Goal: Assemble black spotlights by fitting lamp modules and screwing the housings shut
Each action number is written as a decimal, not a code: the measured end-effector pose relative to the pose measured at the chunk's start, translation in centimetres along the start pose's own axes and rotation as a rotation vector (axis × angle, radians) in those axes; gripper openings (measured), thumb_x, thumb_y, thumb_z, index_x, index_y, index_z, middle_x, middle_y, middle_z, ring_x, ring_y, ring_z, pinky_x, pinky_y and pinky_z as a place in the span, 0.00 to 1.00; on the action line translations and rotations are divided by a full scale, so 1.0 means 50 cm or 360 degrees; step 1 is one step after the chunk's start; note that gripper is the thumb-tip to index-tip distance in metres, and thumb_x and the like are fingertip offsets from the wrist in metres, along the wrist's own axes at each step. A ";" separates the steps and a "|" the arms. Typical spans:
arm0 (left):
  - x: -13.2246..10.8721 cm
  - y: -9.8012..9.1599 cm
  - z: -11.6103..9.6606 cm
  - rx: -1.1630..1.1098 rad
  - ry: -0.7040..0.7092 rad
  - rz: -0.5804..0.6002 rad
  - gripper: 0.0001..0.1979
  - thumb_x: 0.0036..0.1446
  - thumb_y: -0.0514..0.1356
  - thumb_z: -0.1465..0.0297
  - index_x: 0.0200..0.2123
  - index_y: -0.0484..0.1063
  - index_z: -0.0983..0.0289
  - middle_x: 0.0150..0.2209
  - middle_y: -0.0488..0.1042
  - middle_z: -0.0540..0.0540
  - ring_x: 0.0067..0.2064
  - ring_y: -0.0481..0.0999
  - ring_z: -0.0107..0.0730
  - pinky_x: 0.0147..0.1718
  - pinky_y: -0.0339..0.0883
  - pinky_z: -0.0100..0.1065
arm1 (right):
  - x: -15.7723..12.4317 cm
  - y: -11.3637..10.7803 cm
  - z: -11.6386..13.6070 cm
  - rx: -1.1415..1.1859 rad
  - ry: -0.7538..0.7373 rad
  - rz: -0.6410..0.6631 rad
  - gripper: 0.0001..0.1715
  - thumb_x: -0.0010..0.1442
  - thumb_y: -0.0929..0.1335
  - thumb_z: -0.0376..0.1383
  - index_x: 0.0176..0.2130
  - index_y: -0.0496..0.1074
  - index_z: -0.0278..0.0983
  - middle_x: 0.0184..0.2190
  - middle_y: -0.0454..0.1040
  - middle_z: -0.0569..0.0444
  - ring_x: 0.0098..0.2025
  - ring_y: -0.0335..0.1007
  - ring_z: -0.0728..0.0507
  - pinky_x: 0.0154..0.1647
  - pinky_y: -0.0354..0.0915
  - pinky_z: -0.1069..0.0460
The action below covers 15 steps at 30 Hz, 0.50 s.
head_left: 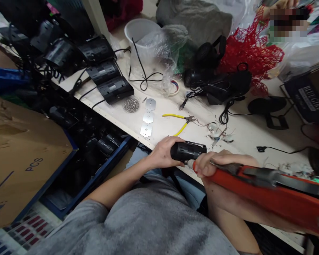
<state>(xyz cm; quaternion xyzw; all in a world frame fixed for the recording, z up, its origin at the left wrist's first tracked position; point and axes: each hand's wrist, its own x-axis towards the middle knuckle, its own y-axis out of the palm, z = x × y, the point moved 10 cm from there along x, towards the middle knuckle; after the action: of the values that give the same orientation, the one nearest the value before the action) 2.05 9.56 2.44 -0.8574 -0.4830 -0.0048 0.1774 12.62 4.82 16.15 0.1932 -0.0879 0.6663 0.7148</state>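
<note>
At the bench's front edge, my left hand [164,151] is wrapped round a black cylindrical lamp housing [188,151] with slotted sides and a bracket along its top. My right hand [208,163] grips the front end of a long orange power screwdriver [244,184]. The tool's nose meets the lower left side of the housing; the bit and any screw there are too small to make out. Just beyond lie yellow-handled cutters [180,122], spread apart. Flat metal plates [148,117] sit in a row to their left, near a round dish of small screws [131,105].
Several black lamp housings [115,88] with cables line the left of the bench, before a white bucket [146,35]. Black lamps [223,85], red netting [250,49] and loose wires [219,134] lie right. A cardboard box [23,159] stands left. Another person's hand [279,7] shows far right.
</note>
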 end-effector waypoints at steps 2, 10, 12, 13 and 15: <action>0.000 0.001 0.003 0.0005 -0.0026 0.0004 0.35 0.40 0.76 0.62 0.52 0.70 0.60 0.53 0.77 0.59 0.55 0.77 0.49 0.56 0.71 0.50 | -0.008 0.004 -0.025 0.0057 0.0046 0.0020 0.15 0.67 0.65 0.46 0.43 0.79 0.44 0.22 0.73 0.55 0.22 0.70 0.43 0.22 0.69 0.46; -0.001 0.008 0.010 0.0059 -0.0056 -0.0028 0.37 0.36 0.76 0.61 0.51 0.71 0.60 0.51 0.79 0.58 0.52 0.79 0.48 0.55 0.72 0.47 | -0.023 0.004 -0.067 0.0115 -0.0073 0.0132 0.11 0.60 0.72 0.33 0.44 0.79 0.42 0.22 0.74 0.57 0.19 0.69 0.44 0.18 0.68 0.49; -0.001 0.006 0.015 0.0082 -0.0079 -0.0029 0.37 0.35 0.77 0.61 0.51 0.71 0.59 0.51 0.79 0.57 0.52 0.79 0.48 0.54 0.72 0.47 | -0.025 0.002 -0.070 0.0122 -0.0086 0.0115 0.10 0.60 0.72 0.33 0.43 0.79 0.42 0.21 0.74 0.57 0.19 0.69 0.44 0.18 0.68 0.49; -0.002 0.004 0.016 0.0090 -0.0085 -0.0027 0.37 0.35 0.76 0.61 0.51 0.71 0.59 0.51 0.79 0.57 0.52 0.79 0.48 0.54 0.72 0.47 | -0.026 0.002 -0.071 0.0111 -0.0079 0.0109 0.10 0.60 0.72 0.33 0.43 0.79 0.43 0.21 0.75 0.57 0.19 0.69 0.44 0.19 0.68 0.48; -0.003 0.004 0.015 0.0108 -0.0091 -0.0026 0.37 0.35 0.76 0.61 0.52 0.71 0.59 0.51 0.78 0.57 0.53 0.79 0.49 0.55 0.72 0.47 | -0.028 0.002 -0.072 0.0087 -0.0034 0.0090 0.09 0.61 0.71 0.36 0.43 0.80 0.43 0.22 0.75 0.56 0.20 0.70 0.43 0.20 0.69 0.47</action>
<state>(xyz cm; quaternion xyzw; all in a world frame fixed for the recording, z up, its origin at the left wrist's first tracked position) 2.02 9.56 1.65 -0.8467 -0.4948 0.0347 0.1925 11.91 4.96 12.35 0.2170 -0.0827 0.6863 0.6892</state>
